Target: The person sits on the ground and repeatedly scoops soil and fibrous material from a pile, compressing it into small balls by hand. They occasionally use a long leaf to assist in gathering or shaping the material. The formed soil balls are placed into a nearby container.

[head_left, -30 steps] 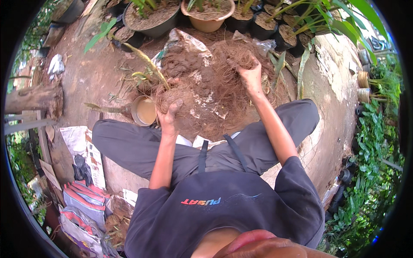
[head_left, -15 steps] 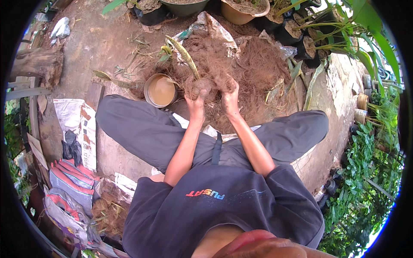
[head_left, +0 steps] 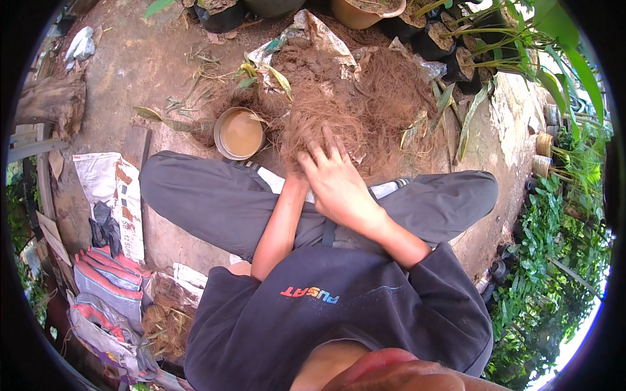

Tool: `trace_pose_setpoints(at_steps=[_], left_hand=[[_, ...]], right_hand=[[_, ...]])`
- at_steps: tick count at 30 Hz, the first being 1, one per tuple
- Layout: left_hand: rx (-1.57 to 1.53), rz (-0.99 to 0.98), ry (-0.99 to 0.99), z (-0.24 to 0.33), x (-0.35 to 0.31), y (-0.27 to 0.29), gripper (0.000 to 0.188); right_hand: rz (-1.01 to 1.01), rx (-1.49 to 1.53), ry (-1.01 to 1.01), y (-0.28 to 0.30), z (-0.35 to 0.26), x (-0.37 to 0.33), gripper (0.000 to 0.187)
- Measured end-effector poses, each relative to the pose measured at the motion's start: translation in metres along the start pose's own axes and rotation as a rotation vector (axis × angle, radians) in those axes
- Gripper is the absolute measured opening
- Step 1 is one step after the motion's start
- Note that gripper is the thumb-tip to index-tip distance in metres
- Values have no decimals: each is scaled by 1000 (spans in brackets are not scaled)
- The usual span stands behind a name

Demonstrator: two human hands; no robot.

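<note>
A yellow-edged snake plant leaf [head_left: 282, 83] sticks up behind a clump of brown coconut fibre [head_left: 319, 120] in front of me. My left hand [head_left: 296, 167] is under the near left side of this clump and holds it, its fingers mostly hidden by fibre and by my other hand. Across it lies my right hand [head_left: 332, 179], fingers spread and pressed onto the fibre from above. The plant's root ball is covered from sight. Just left of the hands stands a round container of cloudy brown water [head_left: 241, 135].
More loose fibre [head_left: 398, 98] is heaped on a torn sack [head_left: 319, 32]. Black-bagged potted plants [head_left: 437, 39] and a tan pot [head_left: 365, 13] line the far side. A loose leaf [head_left: 472, 127] lies at right; striped sacks [head_left: 111, 283] lie at lower left.
Fibre now covers the root ball that showed between my hands. My right hand has moved left and turned palm-down over the fibre. The leaf shows less of its lower part.
</note>
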State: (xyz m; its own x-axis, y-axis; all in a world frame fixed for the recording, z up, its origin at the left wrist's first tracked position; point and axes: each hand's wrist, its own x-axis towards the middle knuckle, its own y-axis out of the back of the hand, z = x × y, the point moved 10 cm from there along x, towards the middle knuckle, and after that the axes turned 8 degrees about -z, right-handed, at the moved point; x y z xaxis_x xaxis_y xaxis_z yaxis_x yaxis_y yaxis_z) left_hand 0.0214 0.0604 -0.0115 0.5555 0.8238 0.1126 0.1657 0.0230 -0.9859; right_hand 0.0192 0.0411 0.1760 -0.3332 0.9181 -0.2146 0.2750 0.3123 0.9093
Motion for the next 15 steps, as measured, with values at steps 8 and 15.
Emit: trace_pose_setpoints(at_steps=[8,15], left_hand=[[278,203,85,3,3,5,66],[568,268,52,18,8,18,69]], right_hand=[[112,206,81,100,-5,-28,39],[949,666,465,163,46,-95,39]])
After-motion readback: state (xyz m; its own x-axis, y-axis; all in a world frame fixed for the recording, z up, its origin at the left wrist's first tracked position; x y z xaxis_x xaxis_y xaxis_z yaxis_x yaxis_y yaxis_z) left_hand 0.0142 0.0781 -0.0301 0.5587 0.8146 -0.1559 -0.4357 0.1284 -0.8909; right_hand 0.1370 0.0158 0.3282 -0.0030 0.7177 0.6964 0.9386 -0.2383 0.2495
